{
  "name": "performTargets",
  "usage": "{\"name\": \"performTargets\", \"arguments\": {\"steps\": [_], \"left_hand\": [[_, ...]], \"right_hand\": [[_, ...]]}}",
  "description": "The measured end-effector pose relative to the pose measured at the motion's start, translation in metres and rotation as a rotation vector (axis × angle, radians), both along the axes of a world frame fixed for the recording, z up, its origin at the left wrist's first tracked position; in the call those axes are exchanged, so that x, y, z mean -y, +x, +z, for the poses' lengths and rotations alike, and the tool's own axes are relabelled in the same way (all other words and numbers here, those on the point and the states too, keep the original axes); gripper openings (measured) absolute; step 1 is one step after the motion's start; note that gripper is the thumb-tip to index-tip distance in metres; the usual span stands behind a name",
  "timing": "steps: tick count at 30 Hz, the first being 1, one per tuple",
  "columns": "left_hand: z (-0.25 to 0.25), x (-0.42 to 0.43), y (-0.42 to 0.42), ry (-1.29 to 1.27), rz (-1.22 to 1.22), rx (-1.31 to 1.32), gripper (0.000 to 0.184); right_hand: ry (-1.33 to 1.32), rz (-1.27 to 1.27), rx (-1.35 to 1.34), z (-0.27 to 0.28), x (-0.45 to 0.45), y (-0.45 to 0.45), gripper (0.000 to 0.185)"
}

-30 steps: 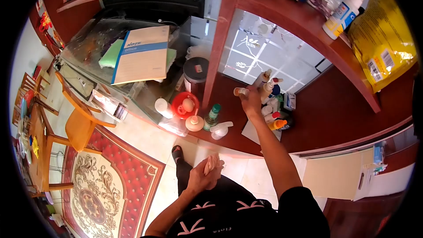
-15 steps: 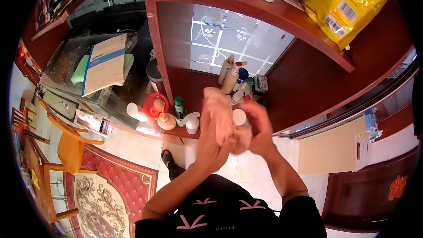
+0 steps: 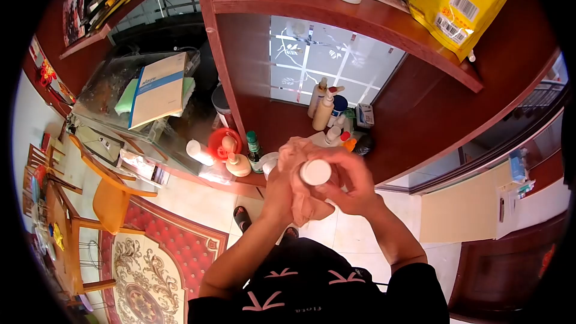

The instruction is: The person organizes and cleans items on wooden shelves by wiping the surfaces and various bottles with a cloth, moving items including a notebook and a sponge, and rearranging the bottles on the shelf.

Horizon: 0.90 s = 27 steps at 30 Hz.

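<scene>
In front of my chest, my left hand [image 3: 279, 191] is closed on a crumpled pink cloth [image 3: 305, 205]. The cloth wraps around a small container, of which mainly the round white cap [image 3: 315, 172] shows, facing up at me. My right hand [image 3: 355, 185] curls its fingers around the container's other side; the container's body is mostly hidden by cloth and fingers. Close to my left hand, on the shelf edge, stand a white container [image 3: 270, 163], partly covered, a green-capped bottle [image 3: 253, 153] and a peach pump bottle [image 3: 238, 165].
Pump bottles [image 3: 324, 111] and several small containers stand deeper on the red-brown shelf. A red bowl [image 3: 225, 144] and a white bottle [image 3: 200, 152] are to the left. Overhead, an upper shelf [image 3: 360, 21] bears a yellow bag [image 3: 456, 6]. A wooden chair [image 3: 111, 195] is at left.
The cloth has come down around the container, and the white cap now faces me more fully. Both hands remain together. The view has shifted slightly, moving the shelf items right.
</scene>
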<state>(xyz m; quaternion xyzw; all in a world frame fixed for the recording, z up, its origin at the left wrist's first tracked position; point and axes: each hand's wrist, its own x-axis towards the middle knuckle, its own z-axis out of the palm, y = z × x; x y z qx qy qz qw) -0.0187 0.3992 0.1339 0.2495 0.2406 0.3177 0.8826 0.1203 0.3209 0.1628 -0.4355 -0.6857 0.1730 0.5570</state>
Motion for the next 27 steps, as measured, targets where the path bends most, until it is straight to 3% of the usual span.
{"name": "performTargets", "arguments": {"steps": [2, 3, 4, 5, 7, 8, 10, 11, 13, 15, 16, 18, 20, 23, 24, 27], "left_hand": [[0.004, 0.003, -0.002, 0.207, 0.079, 0.128, 0.037], [0.006, 0.005, -0.005, 0.308, 0.116, 0.191, 0.038], [0.023, 0.013, -0.013, -0.111, 0.117, 0.298, 0.04], [0.021, 0.016, -0.018, 0.213, 0.124, 0.12, 0.04], [0.02, 0.021, -0.029, 0.85, 0.13, -0.249, 0.04], [0.024, 0.022, -0.019, 1.153, 0.329, -0.367, 0.032], [0.025, 0.016, -0.019, 0.888, 0.306, -0.313, 0.027], [0.025, 0.013, -0.019, 0.758, 0.291, -0.283, 0.025], [0.021, 0.007, -0.014, 0.73, 0.297, -0.257, 0.023], [0.015, 0.003, -0.012, 0.663, 0.276, -0.244, 0.024], [0.013, 0.002, -0.012, 0.504, 0.265, -0.165, 0.025], [0.011, -0.001, -0.01, 0.19, 0.24, -0.004, 0.029], [0.01, 0.006, -0.015, 0.293, 0.219, -0.103, 0.034], [-0.027, 0.016, -0.021, 0.545, 0.082, -0.128, 0.046], [-0.029, 0.018, -0.018, 0.515, 0.038, -0.064, 0.048], [-0.024, 0.018, -0.013, 0.496, -0.03, 0.03, 0.054]], "right_hand": [[-0.036, -0.094, -0.237, -0.004, 0.005, -0.002, 0.051], [-0.054, -0.137, -0.081, 0.003, 0.006, 0.001, 0.052], [-0.075, -0.179, 0.074, 0.015, 0.008, 0.006, 0.052], [-0.1, -0.218, 0.227, 0.022, 0.009, 0.007, 0.052], [-0.184, -0.194, 0.272, 0.02, 0.009, 0.003, 0.05], [-0.169, -0.193, 0.259, 0.017, 0.008, -0.003, 0.049], [-0.275, -0.166, 0.111, 0.021, 0.014, -0.011, 0.047], [-0.272, -0.152, 0.188, 0.024, 0.013, -0.011, 0.05], [-0.274, -0.125, 0.338, 0.027, 0.013, -0.009, 0.057], [-0.275, -0.105, 0.287, 0.026, 0.017, -0.002, 0.052], [-0.275, -0.093, 0.264, 0.026, 0.018, 0.001, 0.05], [-0.263, -0.049, -0.093, 0.022, 0.02, 0.0, 0.049], [-0.244, -0.031, -0.385, 0.019, 0.018, 0.001, 0.048], [-0.203, 0.023, -0.388, -0.002, 0.008, 0.01, 0.049], [-0.184, 0.031, -0.435, -0.004, 0.006, 0.005, 0.049], [-0.143, -0.121, -0.135, -0.008, 0.004, 0.005, 0.047]]}}
